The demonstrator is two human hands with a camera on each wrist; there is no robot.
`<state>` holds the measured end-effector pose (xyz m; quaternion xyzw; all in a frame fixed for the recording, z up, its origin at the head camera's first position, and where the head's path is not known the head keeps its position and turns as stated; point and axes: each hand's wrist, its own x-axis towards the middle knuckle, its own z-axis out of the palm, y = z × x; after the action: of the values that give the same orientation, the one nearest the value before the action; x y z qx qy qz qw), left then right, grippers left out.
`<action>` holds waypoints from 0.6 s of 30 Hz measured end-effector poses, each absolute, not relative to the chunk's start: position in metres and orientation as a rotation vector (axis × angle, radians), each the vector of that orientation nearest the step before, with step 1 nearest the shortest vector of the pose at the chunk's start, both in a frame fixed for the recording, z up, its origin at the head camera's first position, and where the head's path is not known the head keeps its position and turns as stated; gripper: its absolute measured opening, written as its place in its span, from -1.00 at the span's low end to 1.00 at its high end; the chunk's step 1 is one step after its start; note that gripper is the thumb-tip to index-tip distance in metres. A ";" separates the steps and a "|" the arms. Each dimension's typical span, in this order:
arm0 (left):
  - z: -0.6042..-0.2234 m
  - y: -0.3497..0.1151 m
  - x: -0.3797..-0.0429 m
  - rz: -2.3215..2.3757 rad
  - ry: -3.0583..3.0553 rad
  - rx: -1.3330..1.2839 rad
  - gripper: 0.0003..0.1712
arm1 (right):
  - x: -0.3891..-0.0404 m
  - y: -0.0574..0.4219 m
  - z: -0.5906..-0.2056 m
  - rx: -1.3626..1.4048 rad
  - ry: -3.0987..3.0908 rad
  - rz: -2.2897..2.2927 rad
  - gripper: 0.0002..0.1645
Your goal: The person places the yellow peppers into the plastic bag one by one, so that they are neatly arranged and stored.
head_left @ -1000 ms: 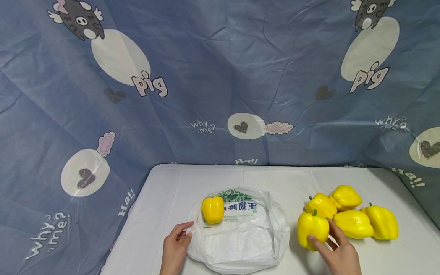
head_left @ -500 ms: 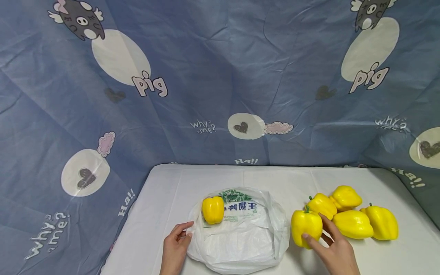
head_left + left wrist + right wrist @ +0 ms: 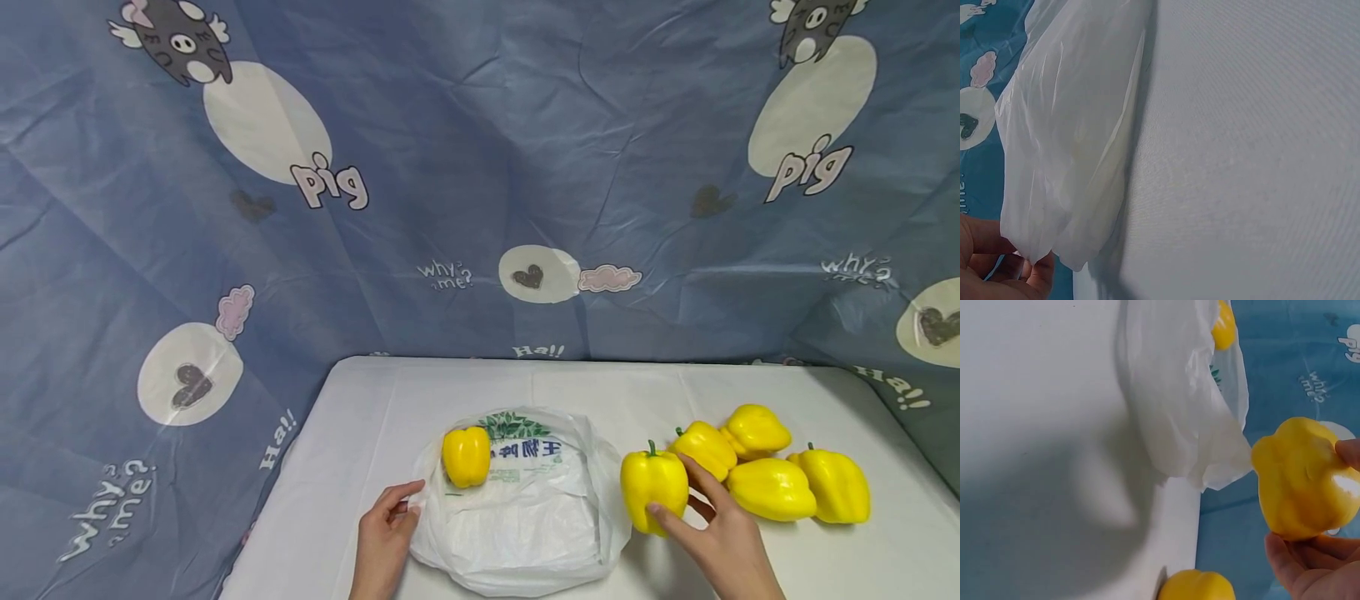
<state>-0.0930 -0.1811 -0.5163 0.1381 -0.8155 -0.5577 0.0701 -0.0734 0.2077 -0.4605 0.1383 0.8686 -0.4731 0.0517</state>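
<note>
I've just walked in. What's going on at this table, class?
A person's right hand holds a yellow pepper up by the right edge of an open white bag. The left hand pinches the bag's left edge. One pepper lies inside the bag; four others sit on the table, right of it.

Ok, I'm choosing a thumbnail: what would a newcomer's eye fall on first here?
Probably the yellow pepper the right hand holds up by the right rim of the bag. Then the four peppers clustered at the right of the table, and the lone pepper in the bag, whose left rim the left hand pinches. Behind hangs a blue cloth printed with pigs.
</note>
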 end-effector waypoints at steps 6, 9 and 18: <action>-0.516 -0.182 -0.092 -1.686 -2.448 0.369 -0.60 | -0.077 0.202 -0.457 0.352 2.658 -1.441 0.20; -0.516 -0.182 -0.092 -1.713 -2.433 0.367 -0.60 | -0.079 0.199 -0.456 0.286 2.696 -1.438 0.15; -0.516 -0.182 -0.092 -1.703 -2.446 0.372 -0.60 | -0.085 0.193 -0.448 0.133 2.786 -1.397 0.08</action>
<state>-0.0916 -0.1820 -0.5164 0.1235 -0.8124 -0.5657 0.0689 -0.0848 0.1927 -0.4477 0.0427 0.8930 -0.4478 0.0108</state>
